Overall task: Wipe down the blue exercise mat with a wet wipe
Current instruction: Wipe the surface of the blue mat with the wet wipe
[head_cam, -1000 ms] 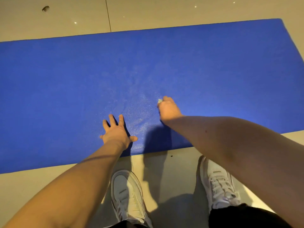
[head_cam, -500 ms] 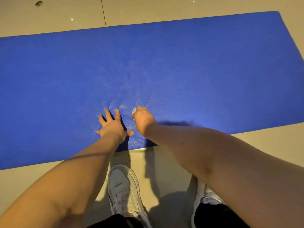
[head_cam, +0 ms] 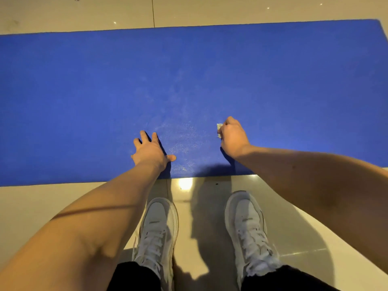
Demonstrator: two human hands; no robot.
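Observation:
The blue exercise mat lies flat across the tiled floor and fills the middle of the view. My left hand rests flat on the mat near its front edge, fingers spread. To its right, my right hand is curled round a small white wet wipe and presses it onto the mat; only a bit of the wipe shows at the fingers. A damp, speckled patch lies on the mat between the two hands.
Beige floor tiles surround the mat, with a tile seam behind it. My two white sneakers stand on the floor just in front of the mat's front edge. The mat's right end is at the upper right.
My right hand with the wipe slid left until it was next to my left hand, then back to the right. My left hand stayed planted on the mat.

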